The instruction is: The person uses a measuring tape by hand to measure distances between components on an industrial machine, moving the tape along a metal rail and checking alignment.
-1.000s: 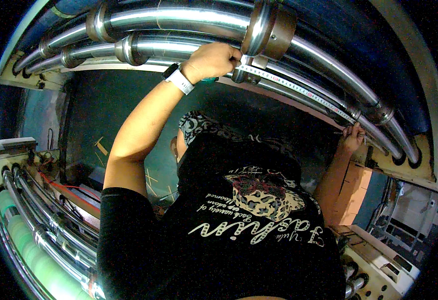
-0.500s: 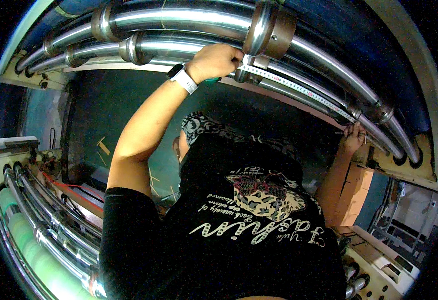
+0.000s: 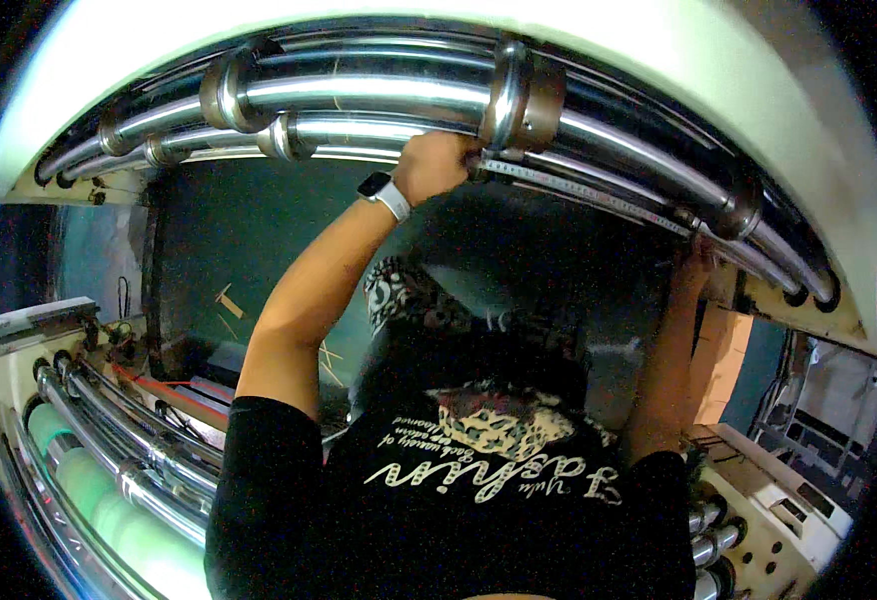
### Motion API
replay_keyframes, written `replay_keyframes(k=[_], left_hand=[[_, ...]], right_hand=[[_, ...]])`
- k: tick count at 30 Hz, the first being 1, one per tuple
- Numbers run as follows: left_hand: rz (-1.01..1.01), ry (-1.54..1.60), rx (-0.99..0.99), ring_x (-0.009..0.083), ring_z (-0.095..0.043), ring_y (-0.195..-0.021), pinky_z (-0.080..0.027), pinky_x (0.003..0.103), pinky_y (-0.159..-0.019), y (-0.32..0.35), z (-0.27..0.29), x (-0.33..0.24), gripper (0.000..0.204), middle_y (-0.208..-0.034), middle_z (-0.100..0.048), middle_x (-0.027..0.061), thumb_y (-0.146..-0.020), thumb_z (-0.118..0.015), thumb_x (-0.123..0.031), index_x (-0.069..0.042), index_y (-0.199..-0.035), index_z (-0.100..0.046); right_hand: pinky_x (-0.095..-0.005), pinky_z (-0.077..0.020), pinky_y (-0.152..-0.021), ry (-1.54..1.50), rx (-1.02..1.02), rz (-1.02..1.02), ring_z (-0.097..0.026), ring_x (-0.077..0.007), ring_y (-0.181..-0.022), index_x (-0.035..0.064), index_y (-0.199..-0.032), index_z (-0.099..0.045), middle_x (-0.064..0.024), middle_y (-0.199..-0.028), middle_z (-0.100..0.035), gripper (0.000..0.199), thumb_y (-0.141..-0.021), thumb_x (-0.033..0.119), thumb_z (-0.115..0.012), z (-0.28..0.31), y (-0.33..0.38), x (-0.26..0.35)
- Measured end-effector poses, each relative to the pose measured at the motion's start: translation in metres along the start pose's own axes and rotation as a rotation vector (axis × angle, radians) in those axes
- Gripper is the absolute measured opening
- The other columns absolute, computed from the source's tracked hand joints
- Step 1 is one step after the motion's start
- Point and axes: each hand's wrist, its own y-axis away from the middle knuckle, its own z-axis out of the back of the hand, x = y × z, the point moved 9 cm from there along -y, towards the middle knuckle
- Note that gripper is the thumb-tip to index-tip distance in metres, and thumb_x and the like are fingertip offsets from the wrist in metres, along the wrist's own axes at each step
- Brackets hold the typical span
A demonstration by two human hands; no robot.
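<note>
A white tape measure blade (image 3: 589, 193) stretches between my two hands, running along the lower metal shaft of the machine. My left hand (image 3: 434, 167), wearing a watch with a pale strap (image 3: 389, 195), is closed on the blade's left part beside a thick metal collar (image 3: 509, 95). At the far right, my right hand (image 3: 696, 255) grips the other part of the blade, close to a smaller ring (image 3: 744, 208) on the upper shaft. That hand is dark and its fingers are partly blurred.
Polished shafts (image 3: 359, 95) with several collars span the far side, under a pale machine cover (image 3: 729, 50). More shafts and a green-lit roller (image 3: 99, 480) stand at the lower left. A cardboard-coloured panel (image 3: 724, 365) is at the right; thin scraps (image 3: 227, 300) lie on the floor.
The view has tilted, so the shafts and my left hand sit lower and more of the pale cover shows. Both hands keep hold of the stretched tape measure.
</note>
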Motion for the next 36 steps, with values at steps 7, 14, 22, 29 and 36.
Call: replay_keyframes(k=[7,14,22,29,36], left_hand=[[-0.053,0.065,-0.051,0.0326,-0.057,-0.072,-0.045,0.043,-0.065,-0.001,-0.015,0.008,0.021,-0.077,-0.059,0.0153,-0.072,-0.050,-0.020,-0.012,-0.087,-0.062],[0.000,0.055,-0.028,0.0312,-0.057,-0.077,-0.045,0.042,-0.066,0.000,-0.019,0.019,0.020,-0.078,-0.060,0.0134,-0.070,-0.051,-0.021,-0.014,-0.086,-0.062],[-0.015,0.046,-0.029,0.0306,-0.057,-0.077,-0.045,0.040,-0.069,-0.005,-0.025,0.027,0.024,-0.077,-0.061,0.0115,-0.070,-0.047,-0.020,-0.016,-0.089,-0.062],[-0.034,0.061,0.010,0.0323,-0.057,-0.078,-0.046,0.040,-0.071,-0.005,-0.023,0.022,0.024,-0.082,-0.060,0.0138,-0.071,-0.051,-0.020,-0.016,-0.093,-0.062],[-0.038,0.081,0.032,0.0316,-0.057,-0.075,-0.046,0.039,-0.067,-0.007,-0.029,0.026,0.022,-0.080,-0.060,0.0130,-0.072,-0.052,-0.020,-0.015,-0.091,-0.062]], right_hand=[[-0.0252,-0.0413,-0.054,0.957,0.111,1.095,-0.049,-0.0145,-0.068,0.0056,-0.099,-0.051,-0.0075,-0.083,-0.051,0.020,-0.081,0.011,-0.052,-0.033,0.031,0.065],[-0.0257,-0.0383,-0.054,0.128,0.081,0.065,-0.047,-0.0138,-0.064,0.0081,-0.094,-0.050,-0.0051,-0.075,-0.048,0.012,-0.083,0.014,-0.052,-0.018,0.008,0.018],[-0.0262,-0.0403,-0.055,-0.178,0.080,-0.066,-0.049,-0.0156,-0.069,0.0096,-0.097,-0.046,-0.0055,-0.086,-0.051,0.014,-0.085,0.018,-0.049,0.000,-0.003,-0.010],[-0.0272,-0.0362,-0.049,0.021,0.131,0.078,-0.044,-0.0142,-0.063,0.0099,-0.086,-0.048,-0.0035,-0.076,-0.050,0.010,-0.087,0.019,-0.046,-0.014,0.012,0.019],[-0.0244,-0.0360,-0.053,-0.133,0.198,-0.040,-0.045,-0.0149,-0.066,0.0083,-0.094,-0.048,-0.0043,-0.080,-0.051,0.020,-0.086,0.026,-0.047,-0.005,0.004,0.003]])
